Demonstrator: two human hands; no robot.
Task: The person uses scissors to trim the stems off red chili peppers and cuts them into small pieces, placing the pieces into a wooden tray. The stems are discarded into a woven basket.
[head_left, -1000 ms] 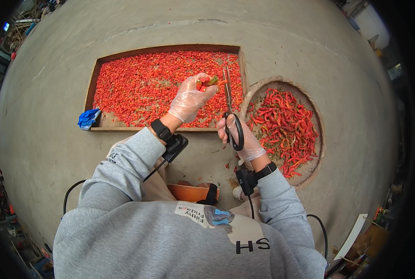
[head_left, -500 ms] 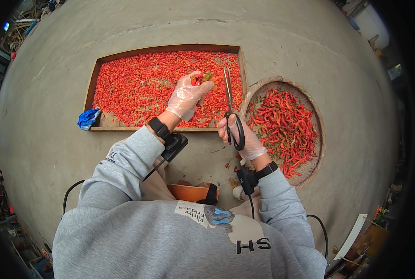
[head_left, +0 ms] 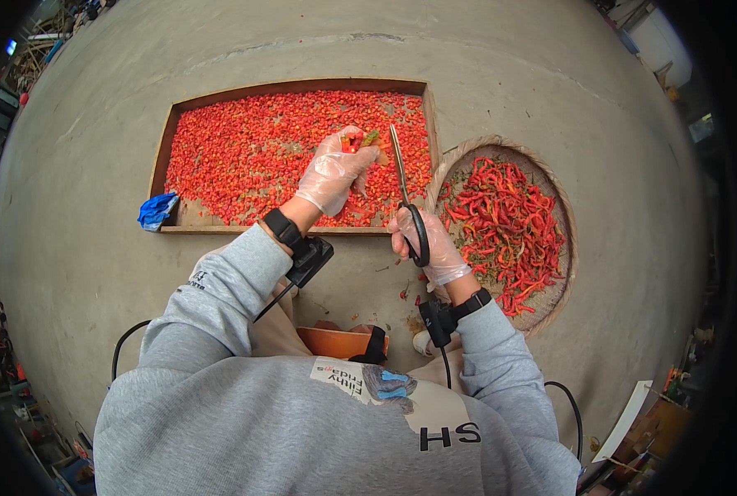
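My left hand (head_left: 329, 178), in a clear plastic glove, is closed around a few red chili peppers (head_left: 351, 144), a green stem end poking out toward the right. In my gloved right hand (head_left: 436, 250) is a pair of scissors (head_left: 399, 169) with black handles, the blades pointing away from me and together. Their tips stand just right of the held chilies, apart from them. Beneath both sits a shallow wooden tray (head_left: 277, 231) spread with small cut red chili pieces (head_left: 252, 149).
A round woven basket (head_left: 573, 240) of whole red chilies (head_left: 509, 223) stands at the right, against the tray's corner. A crumpled blue bag (head_left: 157, 212) lies at the tray's near left corner. An orange object (head_left: 343, 341) and stray bits are on the concrete floor (head_left: 633, 207) near my legs.
The scissor blades, slightly apart before, have come together, and their tips have swung a little left toward the chilies. My left hand has hardly moved.
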